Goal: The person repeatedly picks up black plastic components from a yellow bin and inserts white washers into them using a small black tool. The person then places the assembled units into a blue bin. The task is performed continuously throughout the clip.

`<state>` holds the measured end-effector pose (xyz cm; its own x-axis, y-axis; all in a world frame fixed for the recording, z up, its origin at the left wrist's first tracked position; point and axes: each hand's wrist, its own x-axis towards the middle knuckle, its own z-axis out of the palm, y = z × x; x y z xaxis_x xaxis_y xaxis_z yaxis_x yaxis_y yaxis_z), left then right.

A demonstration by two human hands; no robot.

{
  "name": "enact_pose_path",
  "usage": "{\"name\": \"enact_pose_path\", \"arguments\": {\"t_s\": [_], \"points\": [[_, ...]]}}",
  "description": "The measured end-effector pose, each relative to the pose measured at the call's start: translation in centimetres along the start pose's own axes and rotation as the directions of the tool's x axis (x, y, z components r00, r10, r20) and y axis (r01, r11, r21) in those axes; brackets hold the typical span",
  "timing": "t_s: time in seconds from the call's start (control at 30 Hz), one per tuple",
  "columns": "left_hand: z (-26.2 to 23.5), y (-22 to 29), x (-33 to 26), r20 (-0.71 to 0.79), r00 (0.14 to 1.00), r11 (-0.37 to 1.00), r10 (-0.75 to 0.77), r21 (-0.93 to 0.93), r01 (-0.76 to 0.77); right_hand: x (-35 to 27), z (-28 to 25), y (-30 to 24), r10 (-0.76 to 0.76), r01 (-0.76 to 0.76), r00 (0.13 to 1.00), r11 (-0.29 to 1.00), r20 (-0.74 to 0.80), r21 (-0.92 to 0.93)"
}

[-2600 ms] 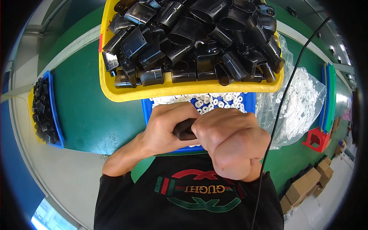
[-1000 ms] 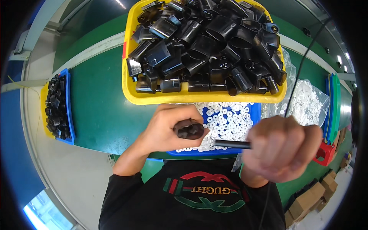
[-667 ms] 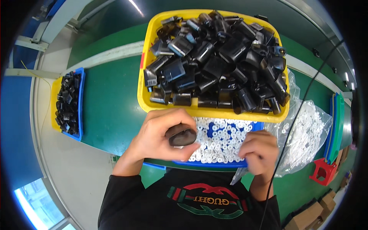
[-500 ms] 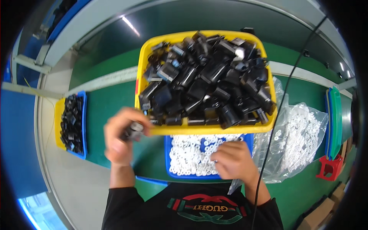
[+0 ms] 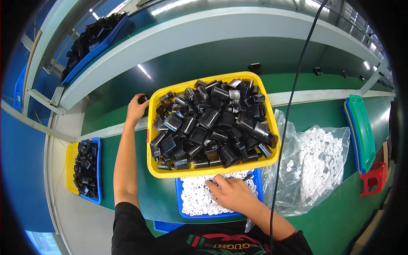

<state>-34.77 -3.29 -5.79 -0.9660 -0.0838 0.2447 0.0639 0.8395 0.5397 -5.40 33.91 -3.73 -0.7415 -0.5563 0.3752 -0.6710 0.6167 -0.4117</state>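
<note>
Left hand [image 5: 137, 109] out at ten o'clock of the yellow tub [image 5: 187, 173], fingers wrapped round a black part [image 5: 143, 99]! Right hand [image 5: 230, 194] at six, fingers bent over white rings [image 5: 195, 199] in the blue tray [image 5: 212, 216]; whether they're pinching any, can't tell.

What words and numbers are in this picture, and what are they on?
Black shirt: gold letters, upside down in the picture; I won't copy them out.
Black parts, white rings: any marks are too small to read.
I can't make out any other words or numbers.
</note>
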Motion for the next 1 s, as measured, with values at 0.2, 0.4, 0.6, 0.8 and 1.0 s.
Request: {"name": "enact_pose_path", "arguments": {"t_s": [0.2,0.4,0.6,0.8,1.0], "points": [[1.8,0.6,3.4,0.102,0.985,0.929,0.14,0.33,-0.166,-0.6,0.6,0.3,0.025,-0.025,1.0,1.0,-0.009,-0.005],[0.3,3.0,1.6,-0.095,0.994,0.982,0.048,0.187,-0.03,-0.6,0.6,0.4,0.009,-0.009,1.0,1.0,0.009,-0.002],[-1.8,10.9,-7.6,-0.015,0.945,0.943,0.326,0.08,-0.324,-0.5,0.4,0.3,0.007,-0.008,1.0,1.0,0.019,0.026],[-1.8,11.1,-7.3,0.052,0.968,0.968,0.244,0.04,-0.247,-0.7,1.1,0.6,0.003,-0.001,1.0,0.996,-0.029,0.094],[-2.3,11.7,-6.5,0.003,0.979,0.969,0.203,0.146,-0.201,0.1,-0.5,0.2,-0.024,0.045,0.993,0.982,-0.118,0.182]]}}
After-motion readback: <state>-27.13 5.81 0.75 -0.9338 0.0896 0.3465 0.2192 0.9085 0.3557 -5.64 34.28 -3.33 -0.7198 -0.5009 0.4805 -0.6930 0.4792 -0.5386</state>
